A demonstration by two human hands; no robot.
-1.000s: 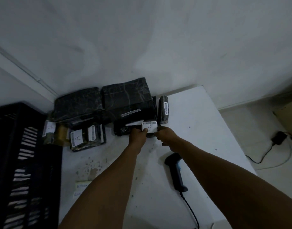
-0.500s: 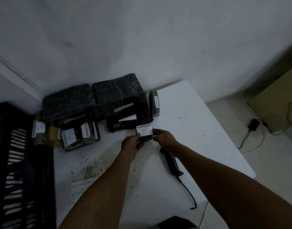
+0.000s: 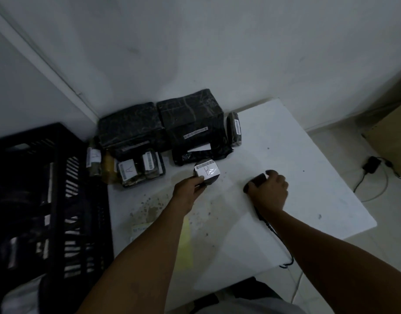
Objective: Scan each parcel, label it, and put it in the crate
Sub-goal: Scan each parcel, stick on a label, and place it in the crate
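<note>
Head view: The left hand (image 3: pixel 190 186) grips a small dark parcel (image 3: pixel 207 175) just above the white table (image 3: pixel 308 177), white barcode label (image 3: pixel 206 170) turned upward, probably to present the code for scanning. The right hand (image 3: pixel 270 193) closes around the black handheld scanner (image 3: pixel 256 180), whose cable (image 3: pixel 279 241) trails toward the near table edge. Unprocessed black-wrapped parcels (image 3: pixel 190 123) sit stacked against the wall. The black slatted crate (image 3: pixel 59 177) stands at left beside the table; its contents are too dark to identify.
</note>
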